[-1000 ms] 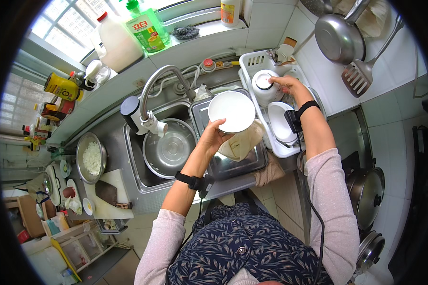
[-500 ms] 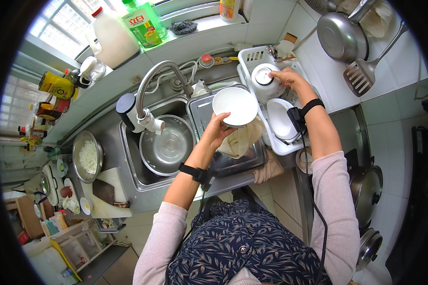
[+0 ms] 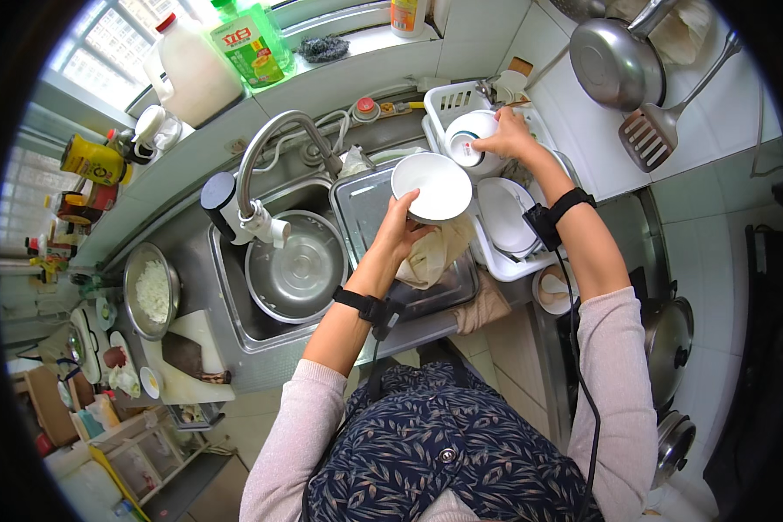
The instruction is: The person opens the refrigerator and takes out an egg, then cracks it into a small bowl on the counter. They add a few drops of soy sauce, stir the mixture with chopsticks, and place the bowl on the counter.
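My left hand (image 3: 400,228) grips a white bowl (image 3: 431,187) by its near-left edge, thumb at the rim. The bowl's inside faces up, above a metal lid-like tray and a cream cloth (image 3: 429,257). At the white dish rack (image 3: 506,268), my right hand (image 3: 513,137) has its fingers closed on an upturned white bowl (image 3: 458,130). That bowl is tilted, its foot ring facing me. A white oval dish (image 3: 506,217) stands in the rack just below my right wrist. Whether more bowls are nested under the upturned one is hidden.
To the left is the sink with a metal basin (image 3: 296,265) under a curved faucet (image 3: 250,165). Beyond it are a bowl of white shreds (image 3: 153,291) and a cleaver (image 3: 191,357) on a cutting board. A pan (image 3: 616,65) and slotted turner (image 3: 648,137) hang at right.
The upturned bowl under my right hand has tipped over toward me, and my fingers have shifted to its side. My left hand still holds its bowl, now tilted slightly more. The view has shifted a little.
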Demonstrator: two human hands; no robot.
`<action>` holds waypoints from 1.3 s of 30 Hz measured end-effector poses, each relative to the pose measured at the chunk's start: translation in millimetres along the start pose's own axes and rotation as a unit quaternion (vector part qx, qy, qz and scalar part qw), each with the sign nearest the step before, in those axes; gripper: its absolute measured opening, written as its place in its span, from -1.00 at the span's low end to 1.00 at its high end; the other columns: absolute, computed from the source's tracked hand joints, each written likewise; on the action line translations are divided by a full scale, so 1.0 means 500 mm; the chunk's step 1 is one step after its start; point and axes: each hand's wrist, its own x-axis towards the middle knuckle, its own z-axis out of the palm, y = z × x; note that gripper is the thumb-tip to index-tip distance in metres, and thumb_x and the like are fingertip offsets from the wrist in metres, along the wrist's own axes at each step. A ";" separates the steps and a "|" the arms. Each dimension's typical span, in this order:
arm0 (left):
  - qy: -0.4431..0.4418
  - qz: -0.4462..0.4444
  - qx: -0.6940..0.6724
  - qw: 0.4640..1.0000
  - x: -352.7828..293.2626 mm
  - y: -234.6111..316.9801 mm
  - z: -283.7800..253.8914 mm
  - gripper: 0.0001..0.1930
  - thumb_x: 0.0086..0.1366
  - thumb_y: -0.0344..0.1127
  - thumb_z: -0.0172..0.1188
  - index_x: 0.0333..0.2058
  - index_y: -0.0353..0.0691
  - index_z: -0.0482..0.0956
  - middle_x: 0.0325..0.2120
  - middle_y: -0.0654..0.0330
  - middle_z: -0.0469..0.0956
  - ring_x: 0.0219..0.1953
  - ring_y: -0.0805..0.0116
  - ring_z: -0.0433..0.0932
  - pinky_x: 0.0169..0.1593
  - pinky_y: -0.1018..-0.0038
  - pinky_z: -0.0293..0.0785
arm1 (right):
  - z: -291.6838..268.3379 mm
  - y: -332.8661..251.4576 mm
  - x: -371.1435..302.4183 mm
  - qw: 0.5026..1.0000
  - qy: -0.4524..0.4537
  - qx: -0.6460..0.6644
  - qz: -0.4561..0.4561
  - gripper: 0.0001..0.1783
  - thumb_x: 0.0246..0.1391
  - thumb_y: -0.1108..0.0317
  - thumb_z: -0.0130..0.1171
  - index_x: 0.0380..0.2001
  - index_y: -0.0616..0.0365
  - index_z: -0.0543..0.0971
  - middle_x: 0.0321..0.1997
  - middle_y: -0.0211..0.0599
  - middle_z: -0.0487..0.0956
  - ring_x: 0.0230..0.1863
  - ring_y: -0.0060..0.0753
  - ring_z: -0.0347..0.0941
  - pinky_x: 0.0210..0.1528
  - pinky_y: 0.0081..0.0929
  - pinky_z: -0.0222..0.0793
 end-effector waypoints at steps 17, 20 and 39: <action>-0.001 0.020 0.064 0.998 -0.031 -0.015 0.021 -0.25 0.38 0.31 -0.02 0.33 -0.02 0.03 0.25 -0.01 0.23 0.24 0.00 0.35 0.13 -0.11 0.46 | -0.024 -0.110 -0.194 0.941 0.183 -0.148 -0.245 -0.11 -0.50 0.24 0.55 0.00 0.17 0.36 -0.04 -0.12 0.35 0.08 -0.02 0.28 0.16 -0.21 0.31; -0.013 0.023 0.045 0.999 -0.020 -0.028 0.016 -0.26 0.39 0.34 -0.08 0.31 -0.01 0.05 0.24 0.02 0.26 0.22 0.02 0.39 0.13 -0.10 0.47 | -0.027 -0.129 -0.242 0.917 0.201 -0.160 -0.307 -0.12 -0.49 0.27 0.55 0.01 0.15 0.35 -0.02 -0.13 0.34 0.08 -0.06 0.27 0.13 -0.21 0.31; -0.089 0.155 0.028 0.983 -0.133 0.020 0.027 -0.34 0.49 0.27 -0.24 0.33 -0.07 0.16 0.22 0.06 0.38 0.20 0.12 0.47 0.14 0.06 0.56 | -0.016 -0.172 -0.430 0.827 0.319 -0.187 -0.424 -0.36 -0.07 0.47 0.27 0.14 0.02 0.38 0.06 -0.25 0.34 0.15 -0.21 0.31 0.18 -0.25 0.31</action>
